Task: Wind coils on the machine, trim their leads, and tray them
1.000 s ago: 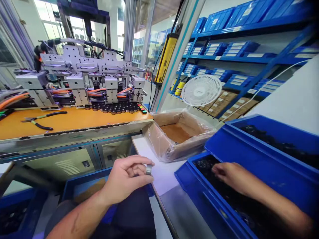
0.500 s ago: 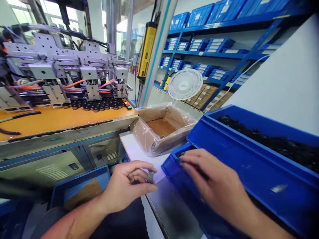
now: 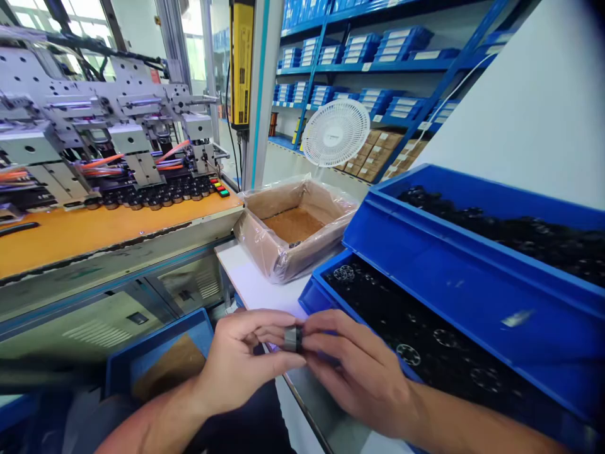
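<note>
My left hand (image 3: 241, 359) pinches a small grey metal ring (image 3: 289, 338) between thumb and fingers, low in the middle of the head view. My right hand (image 3: 352, 372) meets it from the right, its fingertips closed on a small black part (image 3: 299, 339) pressed against the ring. Both hands hover over the near edge of the white table (image 3: 255, 287). Just to the right lies a blue bin (image 3: 326, 277) filled with black ring-shaped parts (image 3: 409, 353).
A second blue bin (image 3: 425, 214) of black parts stands behind the first. A plastic-lined cardboard box (image 3: 265, 243) sits on the white table. An assembly machine (image 3: 108, 145) stands on the orange bench (image 3: 94, 230) at left. A white fan (image 3: 335, 132) and blue shelving (image 3: 373, 63) are behind. Another blue bin (image 3: 155, 347) sits low at left.
My right hand left the blue bin of black parts and came across to my left hand, joining a black part to the grey ring. The view swung to the right.
</note>
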`<state>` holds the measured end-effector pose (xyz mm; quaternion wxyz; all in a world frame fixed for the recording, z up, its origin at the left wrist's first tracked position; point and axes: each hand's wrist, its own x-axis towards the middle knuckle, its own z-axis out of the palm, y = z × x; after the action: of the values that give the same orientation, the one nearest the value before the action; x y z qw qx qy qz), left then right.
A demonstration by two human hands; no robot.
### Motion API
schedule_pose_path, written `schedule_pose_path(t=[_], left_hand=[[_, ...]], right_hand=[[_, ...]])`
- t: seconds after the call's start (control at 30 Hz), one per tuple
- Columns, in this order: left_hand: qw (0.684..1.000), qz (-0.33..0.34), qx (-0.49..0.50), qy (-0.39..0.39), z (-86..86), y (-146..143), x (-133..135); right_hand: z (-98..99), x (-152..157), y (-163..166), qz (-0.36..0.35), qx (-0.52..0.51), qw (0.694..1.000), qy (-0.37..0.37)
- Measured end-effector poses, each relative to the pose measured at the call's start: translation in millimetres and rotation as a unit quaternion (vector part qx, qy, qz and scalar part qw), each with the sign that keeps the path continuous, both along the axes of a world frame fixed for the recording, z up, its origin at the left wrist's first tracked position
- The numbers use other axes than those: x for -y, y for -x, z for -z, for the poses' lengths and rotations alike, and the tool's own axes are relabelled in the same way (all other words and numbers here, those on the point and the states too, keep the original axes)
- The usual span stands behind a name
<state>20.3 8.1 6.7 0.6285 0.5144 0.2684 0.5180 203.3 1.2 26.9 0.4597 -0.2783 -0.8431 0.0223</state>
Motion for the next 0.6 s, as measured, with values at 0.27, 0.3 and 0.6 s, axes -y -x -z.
schedule_pose_path(t=[0.27, 0.3, 0.6], left_hand=[[1.000, 0.009, -0.002, 0.025, -3.7, 7.0, 0.0], [0.999, 0.018, 0.008, 0.035, -4.1, 7.0, 0.3], [0.996, 0.043, 0.045, 0.065, -5.2, 5.5, 3.4]], right_hand=[[1.6, -1.8, -3.4, -0.004, 0.036, 0.999, -0.021], [1.0, -1.8, -3.2, -0.007, 0.038, 0.999, -0.023], [-1.7, -0.9, -1.3, -0.017, 0.042, 0.999, -0.030]])
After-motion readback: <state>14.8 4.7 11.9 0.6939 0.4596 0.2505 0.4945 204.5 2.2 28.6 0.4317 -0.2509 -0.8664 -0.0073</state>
